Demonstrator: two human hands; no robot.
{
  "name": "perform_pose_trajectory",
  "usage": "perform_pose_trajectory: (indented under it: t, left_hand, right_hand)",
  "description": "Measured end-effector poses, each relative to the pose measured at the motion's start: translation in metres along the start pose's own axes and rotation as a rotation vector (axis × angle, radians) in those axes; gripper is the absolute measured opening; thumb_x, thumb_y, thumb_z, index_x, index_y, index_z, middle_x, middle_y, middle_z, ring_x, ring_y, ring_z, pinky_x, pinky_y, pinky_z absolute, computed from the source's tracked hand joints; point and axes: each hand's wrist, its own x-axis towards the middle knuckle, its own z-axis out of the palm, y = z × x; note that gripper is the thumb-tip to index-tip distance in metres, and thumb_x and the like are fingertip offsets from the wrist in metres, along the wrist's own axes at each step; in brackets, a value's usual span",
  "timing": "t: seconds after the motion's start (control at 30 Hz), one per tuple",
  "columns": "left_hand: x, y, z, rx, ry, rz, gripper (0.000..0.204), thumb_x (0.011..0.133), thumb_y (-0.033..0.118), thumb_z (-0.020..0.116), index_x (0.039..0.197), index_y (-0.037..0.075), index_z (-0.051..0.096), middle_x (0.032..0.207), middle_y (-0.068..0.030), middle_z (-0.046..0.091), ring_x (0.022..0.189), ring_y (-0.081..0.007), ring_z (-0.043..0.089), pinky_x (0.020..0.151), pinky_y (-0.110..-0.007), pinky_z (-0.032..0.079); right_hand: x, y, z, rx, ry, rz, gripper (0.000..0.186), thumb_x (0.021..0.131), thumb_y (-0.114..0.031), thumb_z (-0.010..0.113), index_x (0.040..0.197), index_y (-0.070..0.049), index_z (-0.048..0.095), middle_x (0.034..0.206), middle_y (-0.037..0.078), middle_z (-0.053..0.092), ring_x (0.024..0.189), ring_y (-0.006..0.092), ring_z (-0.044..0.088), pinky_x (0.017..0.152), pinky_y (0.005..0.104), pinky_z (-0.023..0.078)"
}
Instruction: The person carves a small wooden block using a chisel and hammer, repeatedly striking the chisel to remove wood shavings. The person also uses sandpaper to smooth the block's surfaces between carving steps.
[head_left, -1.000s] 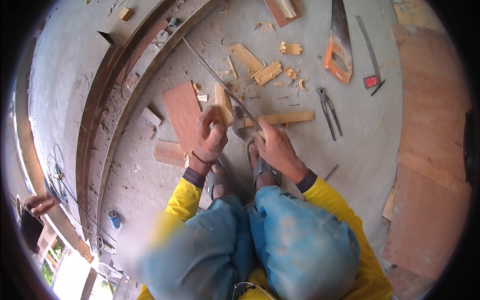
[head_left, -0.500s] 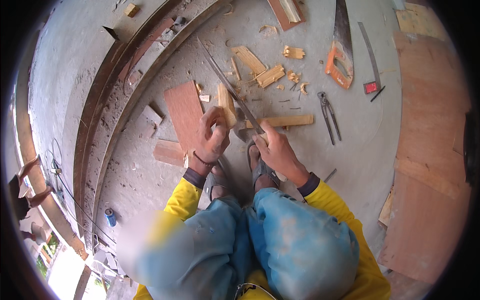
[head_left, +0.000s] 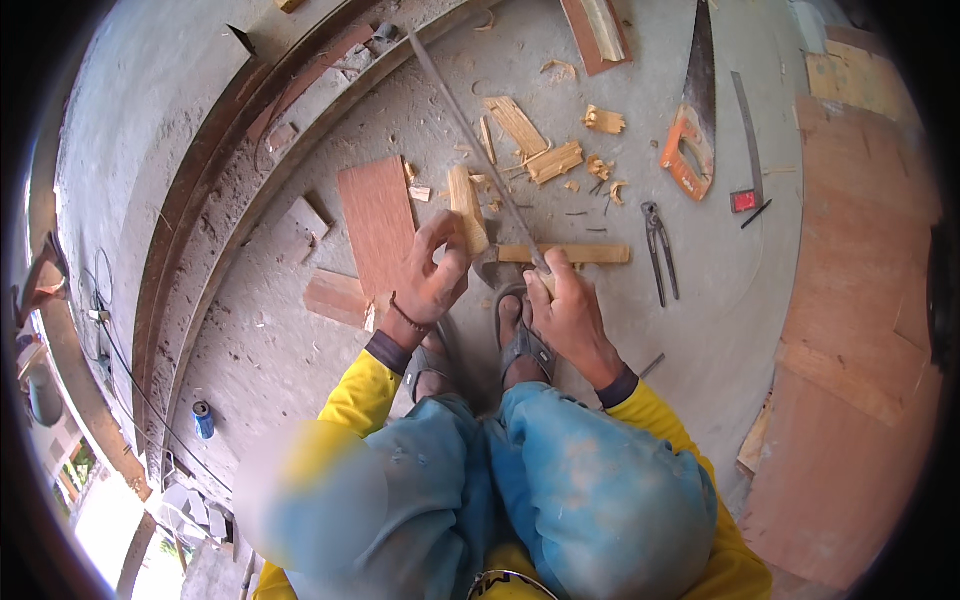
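Observation:
My left hand (head_left: 435, 268) is closed on a short block of pale wood (head_left: 466, 200), which stands up past my fingers. My right hand (head_left: 570, 315) grips the handle of a machete (head_left: 480, 155). Its long narrow blade slants up and away to the left, with its tip beyond the block. Seen nearly edge-on, the blade passes just right of the wood; whether they touch I cannot tell. Below the blade lies a hammer (head_left: 590, 253), its wooden handle pointing right and its metal head partly hidden near my left hand.
Split wood pieces (head_left: 515, 125) and shavings litter the floor ahead. Reddish boards (head_left: 378, 225) lie left of my hands. To the right are a handsaw (head_left: 690, 150), pincers (head_left: 657, 250) and a metal square (head_left: 746, 150). A blue can (head_left: 203, 420) stands left; plywood (head_left: 850, 300) covers the far right.
The machete's blade has shifted slightly right and away, together with my right hand. My left hand still holds the wood block. The whole view has shifted a little.

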Motion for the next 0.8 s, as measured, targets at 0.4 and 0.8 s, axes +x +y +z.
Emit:
perform_pose_trajectory:
  t: [0.4,0.8]
  left_hand:
    - [0.005,-0.004,-0.001,0.039,0.001,0.0,0.026,0.071,-0.011,0.069,0.093,-0.001,0.057,0.132,-0.0257,0.055,0.107,-0.0349,0.068,0.09,-0.039,0.058]
    - [-0.004,-0.006,-0.001,0.079,-0.035,0.054,0.026,0.072,-0.006,0.072,0.091,0.002,0.055,0.131,-0.0258,0.055,0.111,-0.0373,0.067,0.084,-0.039,0.059]
  right_hand:
    - [-0.004,-0.003,0.0,-0.011,-0.078,0.098,0.027,0.095,-0.017,0.063,0.113,0.001,0.054,0.074,0.023,0.064,0.075,0.0477,0.063,0.061,0.0527,0.048]
    - [-0.008,0.016,0.005,-0.043,-0.044,0.098,0.028,0.094,-0.015,0.063,0.116,0.001,0.057,0.076,0.024,0.064,0.076,0.0465,0.064,0.062,0.0509,0.048]
